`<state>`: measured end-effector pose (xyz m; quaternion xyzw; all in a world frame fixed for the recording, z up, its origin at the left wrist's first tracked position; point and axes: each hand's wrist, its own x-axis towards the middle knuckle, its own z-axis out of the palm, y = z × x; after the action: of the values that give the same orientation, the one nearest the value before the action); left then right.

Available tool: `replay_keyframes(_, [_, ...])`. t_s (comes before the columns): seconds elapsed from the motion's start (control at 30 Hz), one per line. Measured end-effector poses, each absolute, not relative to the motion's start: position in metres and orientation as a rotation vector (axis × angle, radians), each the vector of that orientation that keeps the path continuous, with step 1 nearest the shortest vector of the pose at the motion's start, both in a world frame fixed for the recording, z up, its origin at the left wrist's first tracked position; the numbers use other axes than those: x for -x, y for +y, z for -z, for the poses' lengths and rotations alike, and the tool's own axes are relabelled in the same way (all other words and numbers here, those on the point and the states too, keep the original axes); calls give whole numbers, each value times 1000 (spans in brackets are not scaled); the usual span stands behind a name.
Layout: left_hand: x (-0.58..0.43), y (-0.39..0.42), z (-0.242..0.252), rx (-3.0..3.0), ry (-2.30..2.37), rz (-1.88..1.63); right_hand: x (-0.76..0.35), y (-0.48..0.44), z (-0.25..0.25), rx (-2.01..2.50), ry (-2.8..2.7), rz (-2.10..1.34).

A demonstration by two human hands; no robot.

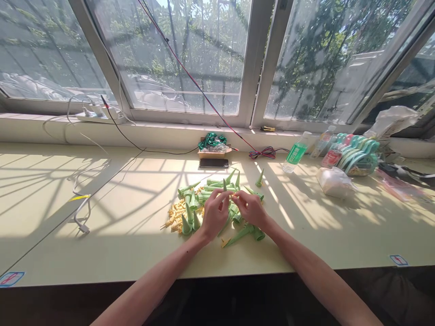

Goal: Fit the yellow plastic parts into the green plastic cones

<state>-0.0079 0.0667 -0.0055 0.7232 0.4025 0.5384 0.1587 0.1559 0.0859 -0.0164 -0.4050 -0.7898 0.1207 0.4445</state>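
My left hand (216, 210) and my right hand (249, 208) meet above a pile of hollow green plastic cones (212, 195), their fingertips pinched close together. A small yellow piece (232, 195) shows between the fingertips, at my right hand's pinch. What my left fingers grip is hidden. A green cone tip rises just behind my left hand; whether it is held I cannot tell. Left of the hands lies a heap of small yellow plastic pieces (175, 217). Close in front, a green cone (242, 235) lies on its side with a yellow piece at its tip.
A black phone (214, 163) lies before a small box (213, 154) with green ribbon. Rightward stand a green-labelled bottle (296, 153), a white plastic bag (335, 182) and a teal basket (362, 156). A white cable (81, 213) trails at left. Windows line the back.
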Motion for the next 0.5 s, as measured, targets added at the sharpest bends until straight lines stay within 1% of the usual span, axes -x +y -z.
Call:
replay_keyframes(0.27, [8, 66, 5, -2079, 1136, -1514, -155, 88, 16, 1017, -1961, -240])
replay_keyframes(0.5, [8, 67, 5, -2060, 1139, -1519, -155, 85, 14, 1013, -1938, -377])
